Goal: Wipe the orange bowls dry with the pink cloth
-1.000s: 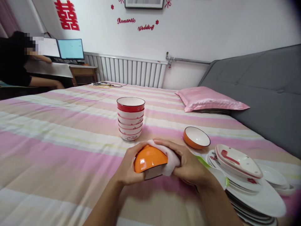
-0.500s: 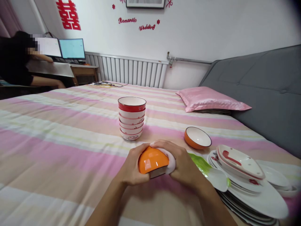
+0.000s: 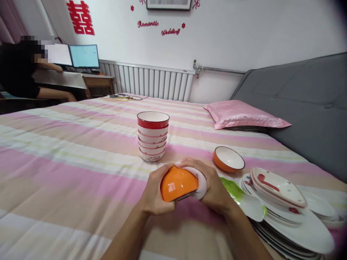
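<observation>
The left hand (image 3: 156, 192) and right hand (image 3: 211, 183) are holding a glossy, rounded orange bowl (image 3: 179, 183), rim tipped downward, above striped bedding (image 3: 81, 162).
The right is pressing a soft white cloth (image 3: 201, 187) against it, partly hiding the fabric; a ceramic bowl stack (image 3: 153, 140) is standing just beyond, while a leaf-shaped dish (image 3: 245, 200) and smooth piled plates (image 3: 311, 231) are crowding the right side.

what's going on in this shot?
A person holds an orange bowl, rim tilted downward, over the striped bed. The left hand grips one side; the right hand presses a white cloth against the other. A bowl stack stands beyond the hands; a second orange bowl and piled plates sit to the right.
</observation>
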